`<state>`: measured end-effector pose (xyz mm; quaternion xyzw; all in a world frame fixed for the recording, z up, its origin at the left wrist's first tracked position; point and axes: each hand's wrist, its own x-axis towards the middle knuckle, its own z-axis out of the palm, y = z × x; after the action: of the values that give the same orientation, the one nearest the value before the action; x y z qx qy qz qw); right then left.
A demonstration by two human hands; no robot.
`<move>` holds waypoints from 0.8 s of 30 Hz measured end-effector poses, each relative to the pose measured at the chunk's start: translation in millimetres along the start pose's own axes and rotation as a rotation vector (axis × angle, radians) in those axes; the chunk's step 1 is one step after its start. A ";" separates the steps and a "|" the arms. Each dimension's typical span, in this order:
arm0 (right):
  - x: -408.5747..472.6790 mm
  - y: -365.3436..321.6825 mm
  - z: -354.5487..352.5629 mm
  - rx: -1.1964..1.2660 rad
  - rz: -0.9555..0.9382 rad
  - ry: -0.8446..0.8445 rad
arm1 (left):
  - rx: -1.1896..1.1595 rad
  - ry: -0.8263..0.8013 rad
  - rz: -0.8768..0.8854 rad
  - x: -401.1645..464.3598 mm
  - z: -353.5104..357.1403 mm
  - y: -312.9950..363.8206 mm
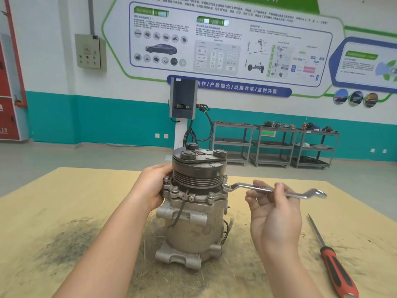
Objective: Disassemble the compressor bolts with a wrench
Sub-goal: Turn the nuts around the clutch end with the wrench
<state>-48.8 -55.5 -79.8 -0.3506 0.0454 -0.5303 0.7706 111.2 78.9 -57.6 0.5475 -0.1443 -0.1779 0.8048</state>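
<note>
Compressor (pixel 194 214): stands upright in the middle of the bench (pixel 53 211), pulley end on top.
Left hand (pixel 153 188): fingers curled round the left side of the compressor, holding it.
Right hand (pixel 275 214): fingers and thumb pinch the wrench (pixel 272 190) near its middle.
Wrench: lies flat, its ring end sits on a bolt (pixel 225 187) on the right side.
Screwdriver (pixel 335 261): red and black handle, on the bench at the right, apart from the hand.

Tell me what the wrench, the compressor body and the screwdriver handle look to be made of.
Wrench: polished steel, probably chromed; it is bright and mirror-like. Compressor body: likely cast aluminium, a dull pale grey with a rough, grimy surface and moulded lugs. Screwdriver handle: seemingly plastic or rubber, matt red with black inlays.
</note>
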 end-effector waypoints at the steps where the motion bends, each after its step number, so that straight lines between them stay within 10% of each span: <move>1: -7.1 3.8 1.3 -0.033 -0.113 0.021 | 0.000 0.001 0.000 0.2 0.3 0.2; 6: -38.3 23.3 6.8 -0.387 -0.747 -0.255 | 0.001 0.002 -0.001 2.1 -0.2 0.0; 11: -44.3 29.8 2.8 -0.668 -0.933 -0.497 | -0.001 -0.007 -0.002 3.3 -0.2 -0.8; 24: -1.2 -14.4 4.5 -0.121 -0.102 -0.173 | -0.020 0.016 0.000 9.5 -0.5 -7.6</move>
<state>-58.7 -55.1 -68.3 -0.4426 -0.0073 -0.5329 0.7212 118.9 72.4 -64.5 0.5410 -0.1361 -0.1748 0.8113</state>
